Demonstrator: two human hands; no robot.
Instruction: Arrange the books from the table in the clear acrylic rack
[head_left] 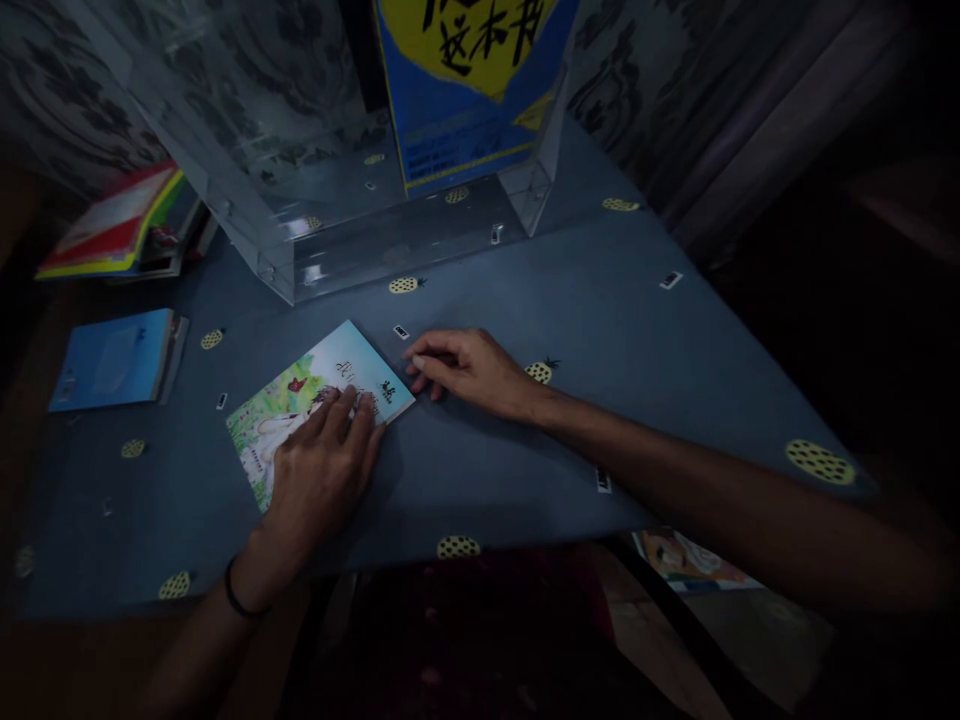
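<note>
A thin book (300,385) with a pale blue and green illustrated cover lies tilted on the table. My left hand (326,455) rests flat on its lower right part, fingers stretched over the cover picture, hiding some of it. Just beyond the book's right corner is my right hand (469,370), palm turned inward and fingers loosely curled. I see nothing held in it, and a small gap shows between thumb and index finger.
A clear acrylic stand (397,245) at the back holds an upright blue and yellow book (465,110). Blue-covered books (112,360) lie at the left, below a stack of colourful books (124,225). The dark tablecloth (540,470) has pineapple prints; its right edge slants toward me.
</note>
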